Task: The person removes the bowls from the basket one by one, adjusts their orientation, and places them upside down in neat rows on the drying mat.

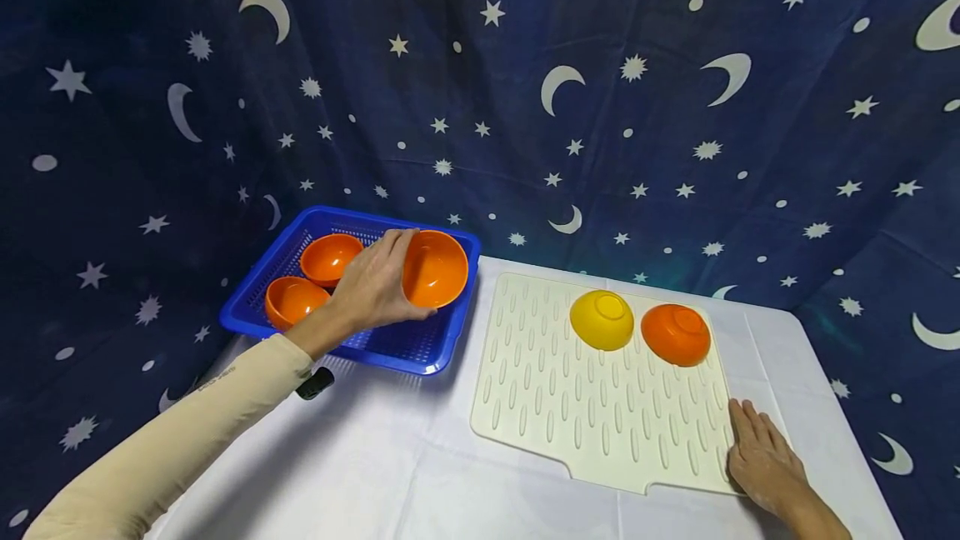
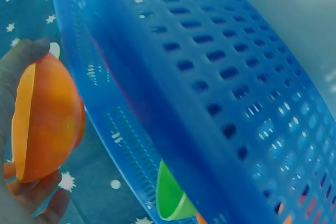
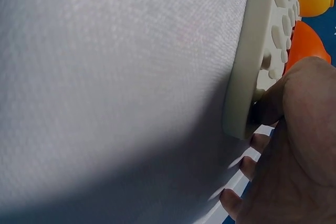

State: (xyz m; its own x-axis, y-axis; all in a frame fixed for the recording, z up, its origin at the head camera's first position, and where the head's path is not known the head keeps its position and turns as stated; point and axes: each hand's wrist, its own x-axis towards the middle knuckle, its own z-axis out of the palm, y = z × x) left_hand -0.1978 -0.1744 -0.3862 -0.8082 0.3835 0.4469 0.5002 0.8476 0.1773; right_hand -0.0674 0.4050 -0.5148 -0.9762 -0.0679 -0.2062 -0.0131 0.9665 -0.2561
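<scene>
My left hand [image 1: 375, 283] grips an orange bowl [image 1: 437, 269] by its rim, thumb on one side and fingers on the other. The bowl is tilted, its inside facing the head camera, over the right part of a blue basket [image 1: 442, 350]. Two more orange bowls [image 1: 330, 258] sit in the basket's left part. A green bowl [image 2: 172, 195] shows inside the basket in the left wrist view. At the right edge of a cream ridged mat [image 1: 536, 407], my right hand [image 1: 767, 457] rests with fingers extended, touching the mat's side.
On the mat's far right part, a yellow bowl [image 1: 602, 322] and an orange bowl [image 1: 675, 336] lie upside down side by side. A white cloth [image 1: 360, 473] covers the table. Behind it hangs a dark blue curtain [image 1: 510, 98] with moons and stars. A small black object [image 1: 315, 383] shows by the left wrist.
</scene>
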